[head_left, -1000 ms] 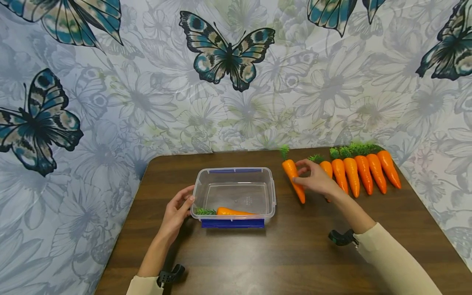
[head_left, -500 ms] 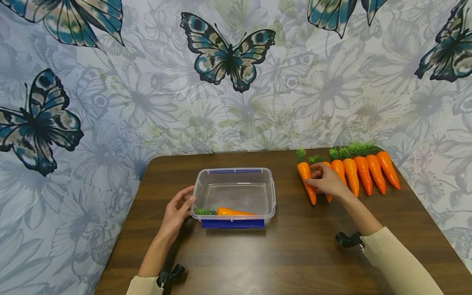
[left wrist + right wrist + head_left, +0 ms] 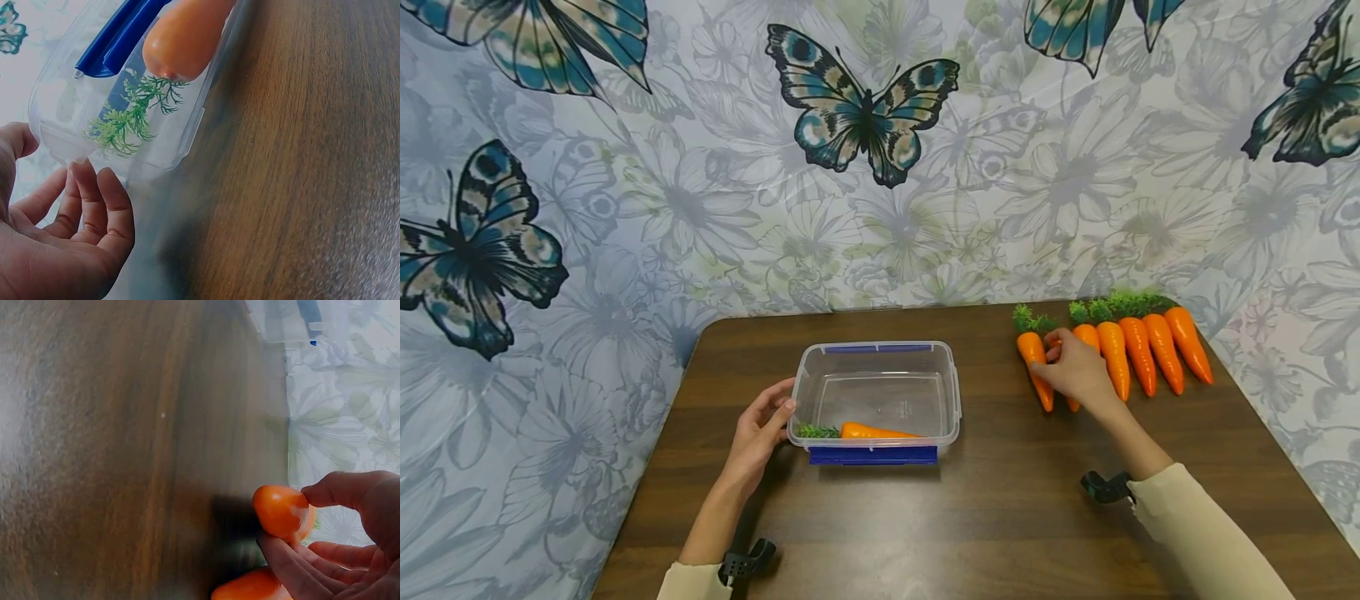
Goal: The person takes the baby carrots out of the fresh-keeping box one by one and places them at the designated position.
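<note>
My left hand (image 3: 758,433) holds the left end of a clear plastic food container (image 3: 880,348), thumb at its rim and fingertips against its outer wall in the left wrist view. Inside lies one orange carrot (image 3: 872,430) with a green top (image 3: 122,128), along the front wall. My right hand (image 3: 1078,367) pinches a carrot (image 3: 1032,348) between thumb and fingers at the left end of a row of carrots. That carrot's tip (image 3: 278,503) shows between thumb and index finger in the right wrist view. Just right of it, another carrot is partly hidden behind the hand.
Several more carrots (image 3: 1138,354) lie side by side at the table's back right, green tops toward the wall. Blue clips (image 3: 872,455) run along the container's long sides. Behind the brown wooden table (image 3: 880,533) hangs a butterfly-patterned cloth (image 3: 880,242).
My right hand has moved right with the carrot, bringing it from near the container up to the left end of the row. The left hand and container have stayed in place.
</note>
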`<state>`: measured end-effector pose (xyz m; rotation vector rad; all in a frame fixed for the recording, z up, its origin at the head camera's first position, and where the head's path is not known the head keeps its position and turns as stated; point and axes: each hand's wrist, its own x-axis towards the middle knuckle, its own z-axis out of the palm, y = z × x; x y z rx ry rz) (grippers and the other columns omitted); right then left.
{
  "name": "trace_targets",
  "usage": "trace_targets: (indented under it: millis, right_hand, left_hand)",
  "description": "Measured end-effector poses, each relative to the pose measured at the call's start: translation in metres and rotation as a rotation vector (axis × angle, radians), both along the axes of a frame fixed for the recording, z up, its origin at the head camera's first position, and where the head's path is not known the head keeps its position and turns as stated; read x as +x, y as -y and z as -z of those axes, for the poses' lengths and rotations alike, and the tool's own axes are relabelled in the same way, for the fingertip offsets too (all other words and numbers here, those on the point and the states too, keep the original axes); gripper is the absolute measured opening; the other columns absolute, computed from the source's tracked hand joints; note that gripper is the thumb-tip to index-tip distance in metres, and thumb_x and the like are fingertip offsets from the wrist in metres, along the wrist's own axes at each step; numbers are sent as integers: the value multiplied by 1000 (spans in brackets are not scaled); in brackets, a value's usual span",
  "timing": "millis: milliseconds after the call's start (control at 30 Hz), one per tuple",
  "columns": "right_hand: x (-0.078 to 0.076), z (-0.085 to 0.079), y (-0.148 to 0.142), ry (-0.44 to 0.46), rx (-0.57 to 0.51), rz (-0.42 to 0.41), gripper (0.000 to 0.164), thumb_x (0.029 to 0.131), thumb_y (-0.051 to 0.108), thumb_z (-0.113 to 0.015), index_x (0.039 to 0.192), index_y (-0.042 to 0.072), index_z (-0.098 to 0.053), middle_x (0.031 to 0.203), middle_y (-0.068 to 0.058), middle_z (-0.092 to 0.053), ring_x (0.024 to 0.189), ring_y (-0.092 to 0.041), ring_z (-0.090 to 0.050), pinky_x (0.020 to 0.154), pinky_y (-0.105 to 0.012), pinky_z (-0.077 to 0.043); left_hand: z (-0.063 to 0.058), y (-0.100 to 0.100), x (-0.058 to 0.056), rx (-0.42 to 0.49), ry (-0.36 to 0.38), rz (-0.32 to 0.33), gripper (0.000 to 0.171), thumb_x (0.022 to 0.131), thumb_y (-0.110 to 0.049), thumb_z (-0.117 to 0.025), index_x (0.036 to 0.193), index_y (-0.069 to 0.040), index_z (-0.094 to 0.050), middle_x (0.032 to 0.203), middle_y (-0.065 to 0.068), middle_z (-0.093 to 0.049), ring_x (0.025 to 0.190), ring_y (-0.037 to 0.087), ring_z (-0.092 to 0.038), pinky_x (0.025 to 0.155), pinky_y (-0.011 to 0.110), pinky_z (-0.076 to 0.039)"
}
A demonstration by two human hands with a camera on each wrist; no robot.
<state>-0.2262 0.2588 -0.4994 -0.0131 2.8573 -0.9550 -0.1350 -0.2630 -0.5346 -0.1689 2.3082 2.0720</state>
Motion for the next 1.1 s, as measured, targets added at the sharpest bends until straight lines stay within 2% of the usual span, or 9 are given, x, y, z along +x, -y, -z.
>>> trace_targets:
  millis: [67, 133, 333, 667, 900, 1100]
  right_hand:
    - [1, 1, 2, -33, 34, -1, 67, 98, 37, -74, 145, -5, -52, 124, -26, -69, 106, -41, -69, 97, -64, -49]
    - [2, 2, 3, -61, 65, -3, 67, 98, 36, -76, 144, -6, -52, 122, -28, -69, 105, -43, -68, 96, -67, -47]
    - [7, 3, 6, -116, 135, -2, 70, 97, 35, -80, 146, -7, -52, 121, -30, -69, 95, -42, -70, 79, -59, -57]
    - [9, 6, 6, -168, 183, 11, 66, 98, 32, -76, 144, -7, -51, 126, -33, -64, 95, -48, -67, 83, -67, -55]
    - [11, 7, 5, -211, 220, 21, 66, 97, 31, -77, 144, -6, -50, 117, -31, -59, 72, -41, -58, 65, -58, -54]
    - [11, 6, 7, -204, 224, 18, 63, 97, 29, -77, 144, -5, -51, 120, -31, -60, 79, -45, -62, 71, -63, -54]
  left_hand:
    - [0, 0, 0, 0, 2, 1, 47, 110, -31, -64, 154, -17, -57, 124, 10, -61, 106, 15, -62, 79, 25, -58]
    - [0, 0, 0, -1, 3, 3, 47, 110, -31, -64, 154, -17, -57, 124, 10, -61, 106, 15, -62, 79, 25, -58]
    - [-1, 0, 1, -5, 4, -1, 46, 110, -29, -64, 154, -18, -57, 125, 10, -62, 106, 14, -62, 79, 25, -58]
    - [-1, -1, 1, -9, 8, 1, 47, 110, -31, -64, 154, -18, -57, 126, 11, -61, 108, 15, -61, 79, 25, -58]
    - [-1, 0, 1, -10, 6, 0, 47, 110, -31, -64, 155, -18, -57, 125, 8, -61, 107, 14, -61, 80, 25, -58]
    - [0, 0, 1, 3, -3, 8, 47, 110, -30, -64, 155, -16, -56, 123, 8, -62, 106, 14, -62, 79, 25, -58]
